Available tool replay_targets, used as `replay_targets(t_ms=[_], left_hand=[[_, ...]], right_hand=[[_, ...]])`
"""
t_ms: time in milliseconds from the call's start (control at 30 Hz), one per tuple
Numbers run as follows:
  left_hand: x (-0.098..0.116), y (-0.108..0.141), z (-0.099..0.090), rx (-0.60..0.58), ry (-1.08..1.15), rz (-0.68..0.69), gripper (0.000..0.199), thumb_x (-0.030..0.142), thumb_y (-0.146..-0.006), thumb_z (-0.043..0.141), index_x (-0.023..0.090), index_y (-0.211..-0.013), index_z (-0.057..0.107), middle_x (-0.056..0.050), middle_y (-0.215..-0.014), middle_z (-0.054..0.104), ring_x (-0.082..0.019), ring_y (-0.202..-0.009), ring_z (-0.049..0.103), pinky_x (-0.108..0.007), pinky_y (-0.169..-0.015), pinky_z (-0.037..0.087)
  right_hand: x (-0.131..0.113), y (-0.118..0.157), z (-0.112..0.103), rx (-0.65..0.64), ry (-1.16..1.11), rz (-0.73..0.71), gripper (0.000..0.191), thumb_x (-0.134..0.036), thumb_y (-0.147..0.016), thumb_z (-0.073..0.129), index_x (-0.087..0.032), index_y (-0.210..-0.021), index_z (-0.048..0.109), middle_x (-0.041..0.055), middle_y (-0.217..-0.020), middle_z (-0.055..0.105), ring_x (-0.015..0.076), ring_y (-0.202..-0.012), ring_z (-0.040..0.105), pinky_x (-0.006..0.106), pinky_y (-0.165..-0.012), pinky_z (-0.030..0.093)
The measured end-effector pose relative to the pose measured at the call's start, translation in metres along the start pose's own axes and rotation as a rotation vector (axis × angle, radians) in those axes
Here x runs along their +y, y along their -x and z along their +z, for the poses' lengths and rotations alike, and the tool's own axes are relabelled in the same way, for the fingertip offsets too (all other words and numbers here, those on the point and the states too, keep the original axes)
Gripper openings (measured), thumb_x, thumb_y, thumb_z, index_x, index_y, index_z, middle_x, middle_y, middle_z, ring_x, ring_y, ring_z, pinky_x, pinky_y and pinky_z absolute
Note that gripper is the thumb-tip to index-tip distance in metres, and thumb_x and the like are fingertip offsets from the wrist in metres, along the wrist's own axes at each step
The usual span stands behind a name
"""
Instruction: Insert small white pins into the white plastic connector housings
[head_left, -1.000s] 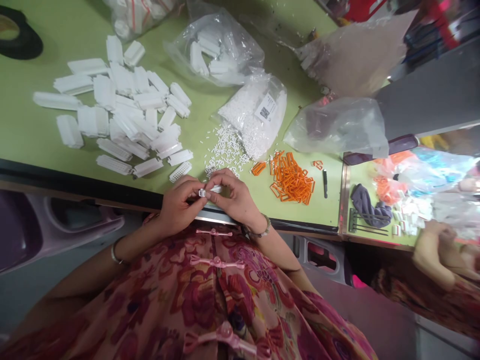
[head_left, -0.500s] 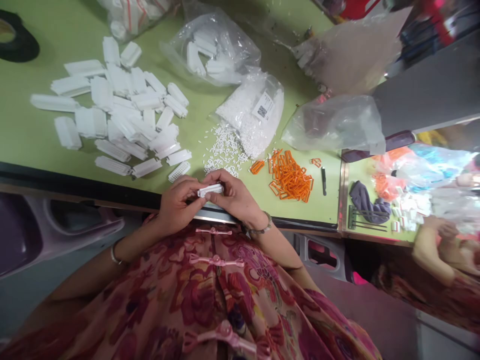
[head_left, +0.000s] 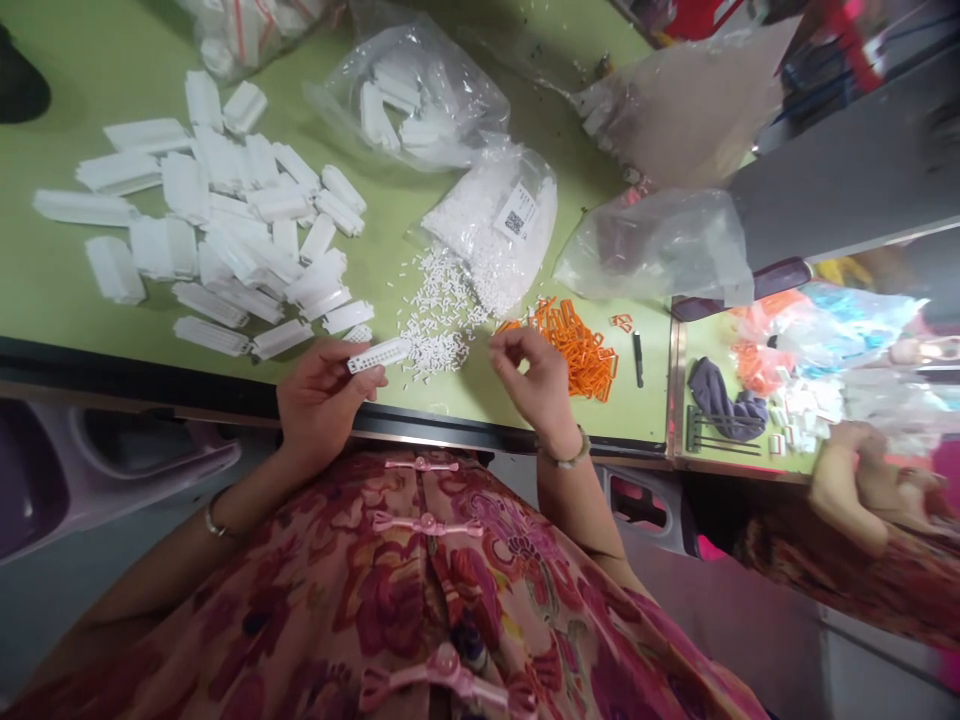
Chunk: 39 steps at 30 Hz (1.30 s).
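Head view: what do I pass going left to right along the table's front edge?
White plastic connectors, left hand holding a connector, white pins, right hand, orange plastic frames, black stick, a co-worker's hand.

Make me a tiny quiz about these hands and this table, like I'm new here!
1. True or false: the left hand is holding a white perforated plastic connector.
2. Fill in the blank: the bag with the QR-code label is full of small white ____.
3. Which lies closest to the fingertips of the right hand?
A. a roll of black tape
B. orange plastic frames
C. a dark cloth

Key: 1. True. 2. pins. 3. B.
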<state>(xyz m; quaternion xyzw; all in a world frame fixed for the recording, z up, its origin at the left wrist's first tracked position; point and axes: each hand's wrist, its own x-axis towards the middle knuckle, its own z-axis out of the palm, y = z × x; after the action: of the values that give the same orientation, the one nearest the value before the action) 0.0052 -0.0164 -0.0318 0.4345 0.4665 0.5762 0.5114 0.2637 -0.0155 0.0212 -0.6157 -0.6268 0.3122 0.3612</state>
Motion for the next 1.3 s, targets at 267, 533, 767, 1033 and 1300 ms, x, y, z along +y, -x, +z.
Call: replay_targets(t_ms=[267,533,767,1033,1300], left_hand=[[0.004,0.002,0.001,-0.025,-0.01,0.021,0.023,0.035,-0.086,0.092,0.024,-0.1,0.077,0.002,-0.083,0.077,-0.012,-0.058,0.067,-0.026,-0.052,0.056],[0.013,0.004,0.001,-0.077,-0.243,0.01,0.021,0.03,-0.083,0.083,0.02,-0.101,0.076,-0.001,-0.092,0.079,-0.013,-0.063,0.071,-0.024,-0.057,0.059],[0.005,0.006,-0.001,-0.162,-0.387,0.124,0.018,0.033,-0.09,0.079,0.023,-0.105,0.079,-0.003,-0.101,0.077,-0.017,-0.081,0.074,-0.029,-0.072,0.064],[0.006,0.006,-0.004,-0.227,-0.529,0.211,0.02,0.031,-0.094,0.07,0.022,-0.108,0.08,-0.003,-0.099,0.078,-0.017,-0.078,0.07,-0.029,-0.071,0.061],[0.008,0.006,-0.002,-0.252,-0.605,0.299,0.018,0.026,-0.097,0.066,0.023,-0.108,0.08,-0.004,-0.099,0.078,-0.016,-0.078,0.07,-0.027,-0.073,0.061]], right_hand=[[-0.005,0.029,0.054,-0.217,0.369,-0.148,0.012,-0.027,-0.105,0.067,-0.021,-0.1,0.075,0.01,-0.096,0.077,0.0226,-0.09,0.067,0.036,-0.085,0.055],[-0.005,0.015,0.051,-0.213,0.302,-0.183,0.017,-0.024,-0.105,0.065,-0.02,-0.091,0.073,0.0076,-0.087,0.072,0.0199,-0.08,0.063,0.033,-0.079,0.051],[-0.034,0.013,0.034,-0.199,-0.033,-0.172,0.019,-0.031,-0.107,0.066,-0.022,-0.091,0.07,0.0006,-0.08,0.066,0.0157,-0.072,0.058,0.03,-0.071,0.049],[-0.049,0.012,0.053,-0.271,0.149,-0.258,0.022,-0.03,-0.112,0.056,-0.022,-0.097,0.071,0.008,-0.093,0.071,0.0224,-0.089,0.064,0.037,-0.087,0.054],[-0.053,0.013,0.051,-0.303,0.277,-0.208,0.022,-0.03,-0.111,0.058,-0.02,-0.095,0.07,0.009,-0.092,0.071,0.0229,-0.087,0.064,0.036,-0.084,0.053]])
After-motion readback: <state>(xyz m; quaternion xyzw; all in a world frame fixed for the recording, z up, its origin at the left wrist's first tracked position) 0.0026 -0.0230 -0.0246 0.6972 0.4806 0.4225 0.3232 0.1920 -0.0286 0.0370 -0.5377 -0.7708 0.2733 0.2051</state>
